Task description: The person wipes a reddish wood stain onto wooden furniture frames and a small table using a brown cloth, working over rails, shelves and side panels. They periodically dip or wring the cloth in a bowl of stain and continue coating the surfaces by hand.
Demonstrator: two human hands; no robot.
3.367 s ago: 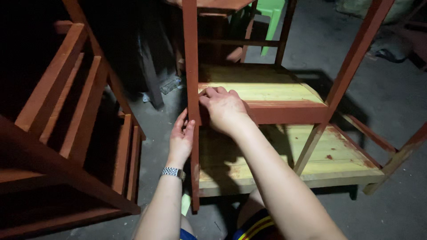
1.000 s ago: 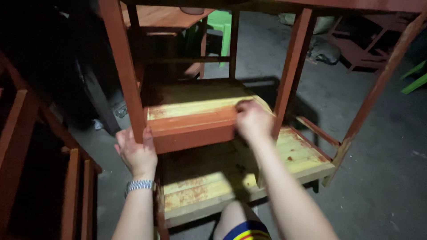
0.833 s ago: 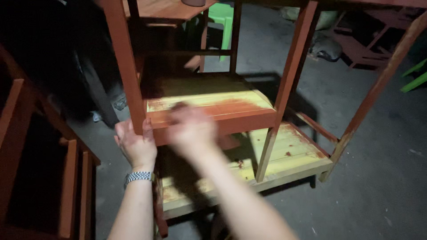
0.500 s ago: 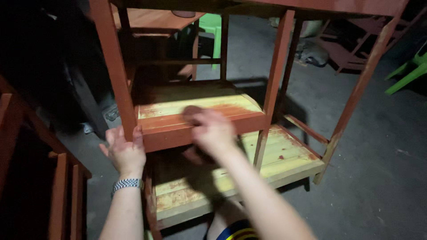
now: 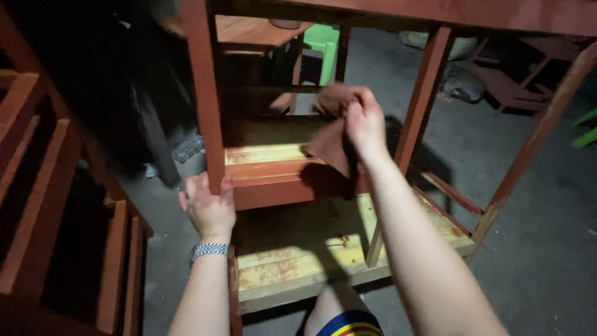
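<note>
A red-brown wooden frame stands in front of me, with a pale yellow middle shelf (image 5: 267,152) and a pale lower shelf (image 5: 298,261). My left hand (image 5: 208,208), with a metal watch on the wrist, grips the frame's front left leg (image 5: 202,93) just below the middle shelf's red front rail (image 5: 273,183). My right hand (image 5: 364,121) is raised above the middle shelf and is closed on a brown rag (image 5: 333,134) that hangs down from it.
More red-brown wooden frames (image 5: 56,205) stand close on the left. A second wooden table (image 5: 255,31) and a green plastic chair (image 5: 323,46) are behind. Other furniture (image 5: 510,81) sits at the far right on the grey concrete floor (image 5: 547,249). My knee (image 5: 339,314) is at the bottom.
My right hand has lifted off the middle shelf's front rail and risen with the brown rag. My left hand has stayed on the front left leg. The view has moved closer.
</note>
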